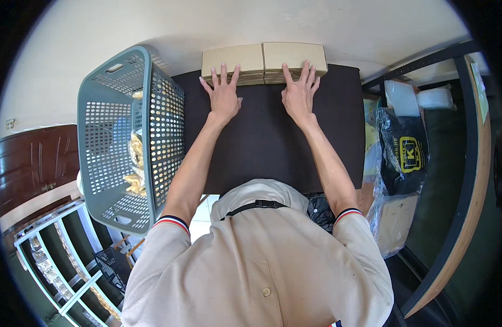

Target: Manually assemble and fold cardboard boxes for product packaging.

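Observation:
Two stacks of flat tan cardboard pieces stand side by side at the far edge of a dark table (262, 136), against the wall. My left hand (224, 98) lies with spread fingers at the front of the left stack (232, 56), fingertips over its near edge. At the right stack (294, 53), my right hand (301, 97) reaches in the same way, its fingers apart and the tips on the near side. Neither hand grips anything. Both forearms stretch forward over the table.
A tall grey-green perforated basket (148, 125) holding some pale yellowish items (135, 182) stands beside the table's left edge. On the right are plastic-wrapped packages (395, 218), a black bag (406, 147) and a metal-framed shelf (469, 152). A white rack (71, 272) sits at lower left.

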{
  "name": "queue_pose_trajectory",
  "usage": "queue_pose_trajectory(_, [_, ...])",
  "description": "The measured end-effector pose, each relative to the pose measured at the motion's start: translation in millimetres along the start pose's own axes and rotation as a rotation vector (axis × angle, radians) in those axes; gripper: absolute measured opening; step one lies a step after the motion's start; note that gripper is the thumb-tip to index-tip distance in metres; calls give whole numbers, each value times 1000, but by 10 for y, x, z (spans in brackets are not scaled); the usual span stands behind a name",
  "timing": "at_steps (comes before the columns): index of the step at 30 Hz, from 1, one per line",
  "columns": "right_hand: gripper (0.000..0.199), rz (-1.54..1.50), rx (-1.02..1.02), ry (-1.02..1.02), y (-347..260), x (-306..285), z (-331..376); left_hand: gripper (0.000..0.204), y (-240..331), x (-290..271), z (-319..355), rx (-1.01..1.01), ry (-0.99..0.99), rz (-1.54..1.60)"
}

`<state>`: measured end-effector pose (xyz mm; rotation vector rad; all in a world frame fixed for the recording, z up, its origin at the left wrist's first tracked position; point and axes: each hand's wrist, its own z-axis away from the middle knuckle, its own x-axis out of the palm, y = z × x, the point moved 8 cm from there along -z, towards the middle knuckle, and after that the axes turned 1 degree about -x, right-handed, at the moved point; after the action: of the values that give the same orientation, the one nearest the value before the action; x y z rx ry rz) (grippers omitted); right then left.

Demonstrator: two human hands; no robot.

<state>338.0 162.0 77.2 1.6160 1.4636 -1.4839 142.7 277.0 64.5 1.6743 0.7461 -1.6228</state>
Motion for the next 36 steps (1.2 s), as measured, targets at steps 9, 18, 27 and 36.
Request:
queue_pose_trajectory(9, [87, -24, -140, -185, 138, 113, -208, 111, -127, 75, -193, 58, -82, 119])
queue_pose_trajectory(18, [91, 84, -171, -260, 266, 237, -312, 113, 133, -36, -400, 78, -218, -134])
queue_pose_trajectory(27, [87, -370, -85, 91, 87, 177, 186, 117, 573, 198, -410, 216, -143, -110])
queue_pose_trajectory(36, [81, -284, 39, 192, -21, 507, 469, 117, 544, 103, -543, 247, -59, -153])
